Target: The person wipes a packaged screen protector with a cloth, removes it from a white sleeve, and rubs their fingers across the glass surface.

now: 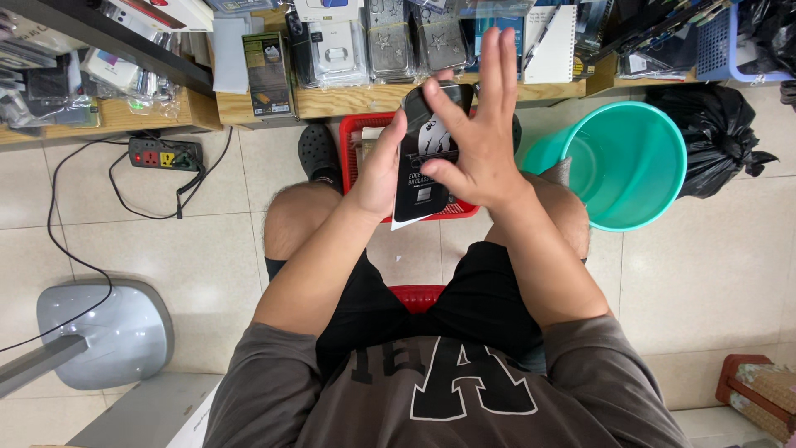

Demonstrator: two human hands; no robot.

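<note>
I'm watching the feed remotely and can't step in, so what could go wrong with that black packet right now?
The left hand grips the black packet only along one edge, while the right hand has its fingers splayed; it might slip into the red basket beneath. The open teal bucket stands close on the right; a dropped piece could perhaps land there.

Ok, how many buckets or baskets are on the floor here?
2. A teal bucket stands by the right knee. A red basket sits in front, partly behind the hands and the black package they hold. More may be hidden out of view.
</note>
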